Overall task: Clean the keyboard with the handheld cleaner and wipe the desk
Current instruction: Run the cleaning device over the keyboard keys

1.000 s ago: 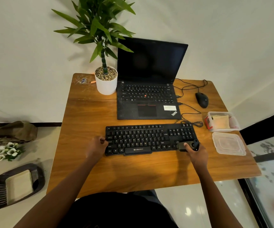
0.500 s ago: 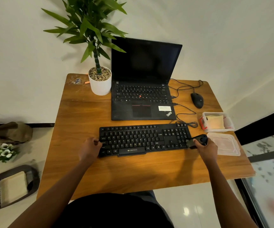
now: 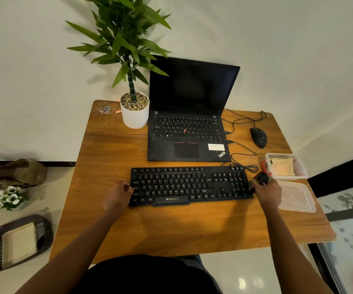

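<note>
**Keyboard (image 3: 190,185): cleaner at its right end**

The keyboard lies mid-table (image 3: 171,225), just near of the laptop (image 3: 187,134). The left hand (image 3: 117,197) curls on its left edge, steadying it. The right hand (image 3: 269,193) grips the cleaner (image 3: 260,178) just off the right end, by the number pad. The cleaning step looks to be in hand, and wiping is not yet begun. Next, the cleaner likely needs another sweep over the keys, or setting down for a cloth. A box (image 3: 285,166) and a loose lid (image 3: 296,197) crowd the right hand, and a cable (image 3: 245,166) coils at the keyboard's far right corner. The mouse (image 3: 258,137) and plant (image 3: 135,115) stand farther off.
</note>
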The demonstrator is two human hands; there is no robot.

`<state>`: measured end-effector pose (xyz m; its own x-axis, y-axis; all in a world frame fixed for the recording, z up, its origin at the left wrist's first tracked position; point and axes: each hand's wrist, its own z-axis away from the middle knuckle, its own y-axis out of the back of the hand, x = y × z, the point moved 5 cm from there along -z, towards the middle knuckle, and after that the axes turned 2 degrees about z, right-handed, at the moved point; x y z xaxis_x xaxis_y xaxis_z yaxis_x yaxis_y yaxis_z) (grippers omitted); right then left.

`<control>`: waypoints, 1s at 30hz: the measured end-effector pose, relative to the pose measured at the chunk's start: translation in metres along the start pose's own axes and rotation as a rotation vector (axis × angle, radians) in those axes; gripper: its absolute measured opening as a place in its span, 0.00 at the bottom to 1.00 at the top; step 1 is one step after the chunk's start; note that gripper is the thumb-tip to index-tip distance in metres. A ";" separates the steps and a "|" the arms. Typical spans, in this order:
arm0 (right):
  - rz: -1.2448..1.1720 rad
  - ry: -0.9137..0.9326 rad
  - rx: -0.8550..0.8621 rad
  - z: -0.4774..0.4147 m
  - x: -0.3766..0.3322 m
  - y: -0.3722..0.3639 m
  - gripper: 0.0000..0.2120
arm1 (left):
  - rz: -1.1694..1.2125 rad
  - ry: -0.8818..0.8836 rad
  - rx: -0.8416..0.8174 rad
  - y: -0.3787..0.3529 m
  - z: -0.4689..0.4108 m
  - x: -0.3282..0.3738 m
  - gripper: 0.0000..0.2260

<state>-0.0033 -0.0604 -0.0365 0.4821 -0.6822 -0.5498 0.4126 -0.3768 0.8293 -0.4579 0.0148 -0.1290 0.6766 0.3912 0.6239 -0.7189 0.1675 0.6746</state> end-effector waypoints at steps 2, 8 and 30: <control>-0.027 0.002 -0.021 0.006 -0.013 -0.009 0.16 | 0.020 0.002 -0.005 0.000 -0.002 -0.002 0.10; -0.002 0.104 -0.144 0.047 -0.062 -0.053 0.12 | 0.094 0.024 -0.037 0.001 -0.002 -0.001 0.10; -0.335 0.262 -0.585 0.204 -0.181 -0.157 0.07 | 0.495 0.261 -0.178 0.004 -0.008 -0.018 0.06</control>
<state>-0.3127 -0.0054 -0.0474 0.3960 -0.3887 -0.8319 0.8816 -0.0922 0.4628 -0.4737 0.0162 -0.1407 0.2077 0.6676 0.7149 -0.9704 0.0488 0.2364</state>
